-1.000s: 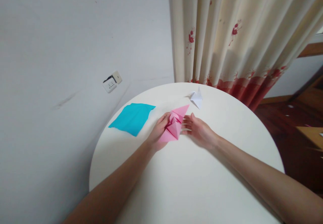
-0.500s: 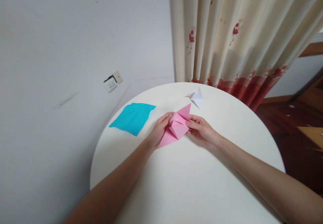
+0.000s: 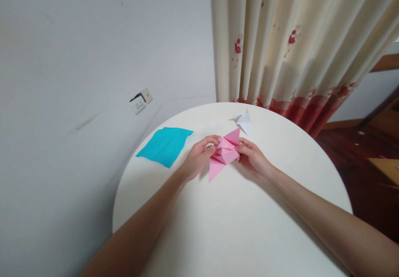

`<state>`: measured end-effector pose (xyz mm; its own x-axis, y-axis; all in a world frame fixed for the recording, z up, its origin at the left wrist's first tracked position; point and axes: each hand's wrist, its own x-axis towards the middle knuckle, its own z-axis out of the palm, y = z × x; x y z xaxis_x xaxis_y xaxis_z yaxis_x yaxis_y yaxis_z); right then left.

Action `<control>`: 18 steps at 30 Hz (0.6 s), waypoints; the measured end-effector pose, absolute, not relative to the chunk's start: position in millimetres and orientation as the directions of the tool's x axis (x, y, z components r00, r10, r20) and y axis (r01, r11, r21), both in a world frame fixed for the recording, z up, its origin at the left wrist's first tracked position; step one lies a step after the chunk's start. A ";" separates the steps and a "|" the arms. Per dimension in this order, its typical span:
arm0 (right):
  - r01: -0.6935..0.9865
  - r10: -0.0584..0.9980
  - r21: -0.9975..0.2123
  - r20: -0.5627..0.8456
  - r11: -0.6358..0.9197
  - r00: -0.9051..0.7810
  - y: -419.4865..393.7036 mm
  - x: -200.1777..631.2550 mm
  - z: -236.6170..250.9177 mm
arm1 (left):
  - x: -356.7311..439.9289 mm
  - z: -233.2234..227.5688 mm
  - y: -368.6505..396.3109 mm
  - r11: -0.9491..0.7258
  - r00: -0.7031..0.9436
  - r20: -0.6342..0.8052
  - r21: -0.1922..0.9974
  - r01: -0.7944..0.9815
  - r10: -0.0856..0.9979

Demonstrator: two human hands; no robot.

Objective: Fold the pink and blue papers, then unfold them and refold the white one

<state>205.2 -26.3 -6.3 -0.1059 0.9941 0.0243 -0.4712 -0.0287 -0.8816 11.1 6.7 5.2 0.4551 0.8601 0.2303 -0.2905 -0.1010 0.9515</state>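
A pink folded paper [image 3: 227,155] with two pointed ends and a raised, pleated middle is held between my hands above the table. My left hand [image 3: 200,154] pinches its left edge between thumb and fingers. On the other side, my right hand [image 3: 251,155] grips the right edge, thumb on top and some fingers hidden beneath. One pink point aims up and away to the right, the other down toward me. Just beyond the pink paper stands a small white origami crane [image 3: 244,122].
The round white table [image 3: 237,227] stands against a white wall [image 3: 93,52]. A creased turquoise cloth or paper sheet [image 3: 166,146] lies at its left. Behind hangs a cream curtain [image 3: 262,40] with red flowers. A socket [image 3: 137,104] is on the wall.
The pink paper has shifted slightly right and turned, so its lower point now aims more directly toward me. My left hand's grip has moved up along its left edge.
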 end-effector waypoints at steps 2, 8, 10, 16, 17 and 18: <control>-0.484 0.994 -0.874 0.024 -0.031 -0.106 -25.3 205.2 -8.7 | 9.6 6.5 6.3 -0.131 0.472 0.234 0.962 -0.241 0.850; -0.478 0.997 -0.878 0.001 -0.037 -0.079 -23.1 204.3 -13.9 | 7.5 7.7 5.6 -0.157 0.498 0.217 0.975 -0.160 0.839; -0.474 0.997 -0.879 -0.008 -0.045 -0.080 -23.6 203.7 -13.3 | 7.1 7.2 6.5 -0.165 0.507 0.216 0.976 -0.145 0.834; -0.490 0.998 -0.870 -0.025 -0.052 -0.062 -23.7 204.2 -13.7 | 4.6 4.9 9.7 -0.219 0.495 0.230 0.972 -0.081 0.838; -0.488 0.998 -0.871 -0.029 -0.053 -0.057 -23.5 204.4 -14.1 | 4.4 4.7 10.0 -0.223 0.494 0.231 0.972 -0.077 0.838; -0.485 0.998 -0.873 -0.033 -0.054 -0.051 -23.3 204.6 -14.4 | 4.3 4.5 10.2 -0.225 0.492 0.233 0.971 -0.076 0.839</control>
